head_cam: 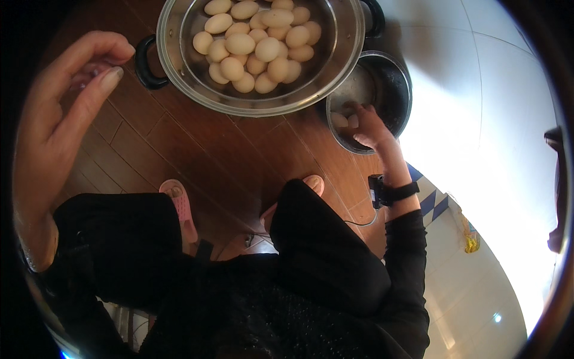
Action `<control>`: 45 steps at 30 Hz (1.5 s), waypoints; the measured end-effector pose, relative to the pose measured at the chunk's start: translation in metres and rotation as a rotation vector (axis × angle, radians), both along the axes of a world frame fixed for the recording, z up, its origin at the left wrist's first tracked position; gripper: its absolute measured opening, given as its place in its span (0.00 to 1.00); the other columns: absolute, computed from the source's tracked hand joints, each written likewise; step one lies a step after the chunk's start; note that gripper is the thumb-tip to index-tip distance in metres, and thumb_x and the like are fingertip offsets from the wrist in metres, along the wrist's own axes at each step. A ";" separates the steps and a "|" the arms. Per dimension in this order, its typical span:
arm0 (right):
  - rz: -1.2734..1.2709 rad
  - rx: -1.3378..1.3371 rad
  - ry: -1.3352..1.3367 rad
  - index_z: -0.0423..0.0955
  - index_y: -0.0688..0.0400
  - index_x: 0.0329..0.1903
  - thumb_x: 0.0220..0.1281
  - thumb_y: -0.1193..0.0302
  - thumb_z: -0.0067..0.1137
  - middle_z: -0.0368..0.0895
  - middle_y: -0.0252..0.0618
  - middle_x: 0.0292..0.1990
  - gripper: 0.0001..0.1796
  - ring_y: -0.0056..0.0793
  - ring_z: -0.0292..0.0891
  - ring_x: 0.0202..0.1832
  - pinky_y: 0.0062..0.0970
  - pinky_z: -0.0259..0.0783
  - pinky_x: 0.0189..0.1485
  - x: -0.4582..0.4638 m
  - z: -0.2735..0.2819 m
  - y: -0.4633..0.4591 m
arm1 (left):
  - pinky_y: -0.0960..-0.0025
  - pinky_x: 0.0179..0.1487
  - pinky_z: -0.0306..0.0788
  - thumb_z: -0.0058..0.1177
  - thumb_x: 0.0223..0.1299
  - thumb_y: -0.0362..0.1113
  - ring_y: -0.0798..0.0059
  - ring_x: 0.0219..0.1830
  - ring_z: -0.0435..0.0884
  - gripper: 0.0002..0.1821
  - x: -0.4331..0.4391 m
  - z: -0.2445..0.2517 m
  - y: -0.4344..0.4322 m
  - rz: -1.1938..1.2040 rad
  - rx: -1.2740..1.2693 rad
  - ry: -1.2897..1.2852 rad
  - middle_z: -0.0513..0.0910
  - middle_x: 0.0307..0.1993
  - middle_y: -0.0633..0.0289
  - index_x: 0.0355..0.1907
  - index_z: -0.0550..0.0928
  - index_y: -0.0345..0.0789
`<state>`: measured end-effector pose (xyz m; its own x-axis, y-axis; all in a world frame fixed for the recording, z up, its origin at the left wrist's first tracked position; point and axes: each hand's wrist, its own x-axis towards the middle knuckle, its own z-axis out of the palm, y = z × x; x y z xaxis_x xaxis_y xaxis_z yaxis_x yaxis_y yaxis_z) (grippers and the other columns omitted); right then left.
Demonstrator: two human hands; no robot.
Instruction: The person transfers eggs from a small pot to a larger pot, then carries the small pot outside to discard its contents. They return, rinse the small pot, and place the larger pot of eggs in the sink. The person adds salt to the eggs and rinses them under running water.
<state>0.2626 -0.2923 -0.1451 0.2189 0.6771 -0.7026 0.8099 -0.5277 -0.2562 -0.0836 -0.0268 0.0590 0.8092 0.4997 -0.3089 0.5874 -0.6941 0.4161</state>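
Note:
A wide metal pan (215,107) with black side handles holds a heap of light brown eggs (239,44). My left hand (76,85) is raised to the left of the pan's left handle (150,63), thumb and fingers apart, with nothing seen between them. To the lower right of the pan stands a dark, deep pot (399,92). My right hand (370,125) reaches down into it, beside a couple of eggs (338,120) at its left side. Its fingertips are partly hidden, so whether they grip an egg is unclear.
Brown wood-look floor tiles (224,157) lie under the pan and pot. My feet in pink slippers (181,208) are below the pan. A black device (376,192) with a thin cable is strapped at my right wrist. Pale tiles (441,45) rise at the right.

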 end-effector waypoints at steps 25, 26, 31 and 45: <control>-0.497 0.254 0.184 0.78 0.66 0.25 0.50 0.62 0.62 0.75 0.35 0.17 0.16 0.20 0.70 0.22 0.25 0.66 0.27 0.038 -0.031 -0.016 | 0.69 0.49 0.72 0.45 0.65 0.33 0.71 0.44 0.78 0.12 -0.015 -0.012 0.001 0.110 -0.075 -0.120 0.78 0.43 0.58 0.50 0.75 0.35; -0.488 0.226 0.180 0.78 0.66 0.28 0.51 0.62 0.62 0.75 0.34 0.19 0.17 0.19 0.69 0.24 0.24 0.66 0.28 0.042 -0.036 -0.017 | 0.69 0.50 0.72 0.44 0.66 0.33 0.71 0.46 0.78 0.13 -0.015 -0.012 0.001 0.096 -0.062 -0.099 0.78 0.44 0.57 0.50 0.75 0.35; -0.575 0.329 0.157 0.80 0.64 0.37 0.52 0.61 0.62 0.82 0.41 0.27 0.18 0.28 0.77 0.31 0.26 0.71 0.38 0.046 -0.054 -0.016 | 0.72 0.49 0.69 0.45 0.66 0.36 0.74 0.45 0.77 0.13 -0.024 -0.003 -0.007 0.111 0.071 -0.089 0.79 0.43 0.60 0.50 0.77 0.38; -0.131 0.061 -0.295 0.66 0.57 0.57 0.51 0.65 0.62 0.74 0.55 0.48 0.30 0.52 0.69 0.54 0.38 0.69 0.56 0.018 -0.053 -0.023 | 0.67 0.56 0.69 0.43 0.67 0.37 0.70 0.51 0.76 0.15 -0.010 -0.007 -0.007 0.113 0.062 -0.027 0.78 0.47 0.58 0.52 0.75 0.36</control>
<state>0.2808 -0.3152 -0.1979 0.4955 0.6685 -0.5546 0.7800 -0.6234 -0.0547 -0.0937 -0.0342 0.0524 0.7544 0.6056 -0.2532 0.6524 -0.6490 0.3914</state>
